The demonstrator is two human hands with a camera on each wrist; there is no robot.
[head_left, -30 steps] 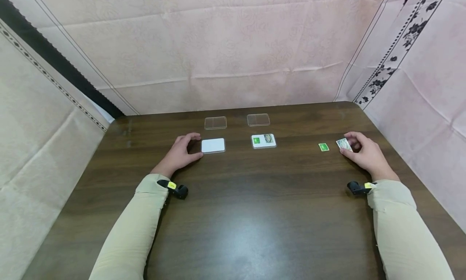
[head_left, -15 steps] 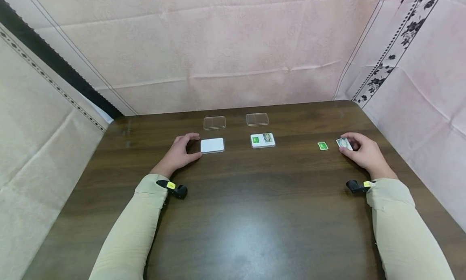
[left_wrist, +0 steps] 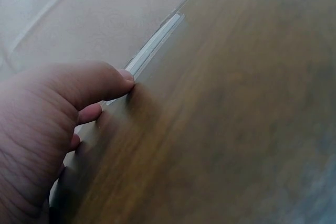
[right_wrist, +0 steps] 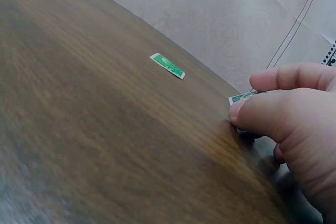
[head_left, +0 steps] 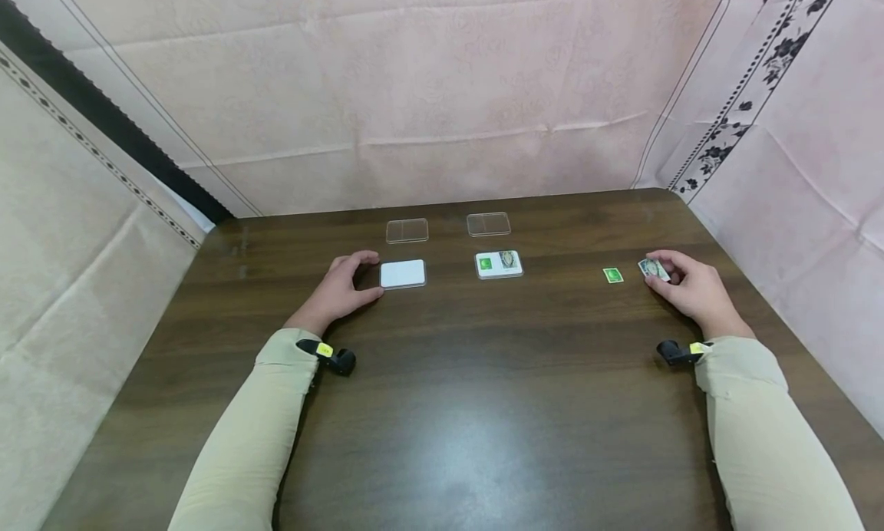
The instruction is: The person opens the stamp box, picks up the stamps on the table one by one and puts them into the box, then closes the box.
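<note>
My right hand (head_left: 684, 285) pinches a small grey-green stamp (head_left: 652, 268) between thumb and fingers at the right of the table. In the right wrist view, just a strip of this stamp (right_wrist: 242, 97) shows past the thumb. A bright green stamp (head_left: 613, 275) lies flat to its left. My left hand (head_left: 338, 288) rests beside a clear case with a white insert (head_left: 403, 274), its thumb and index finger spread at the case's left corners. In the left wrist view, the thumb touches the near corner of the case (left_wrist: 152, 45).
A second clear case with a white insert (head_left: 489, 274) stands mid-table, bearing a green stamp (head_left: 486, 264) and a grey-green one (head_left: 508, 260). Behind the cases lie two transparent lids (head_left: 407, 231). The brown table (head_left: 456, 393) ends at a pale cloth backdrop (head_left: 442, 93).
The stamp in my right hand has tilted a little, and its face looks darker and greener. The left hand and the other things stay put.
</note>
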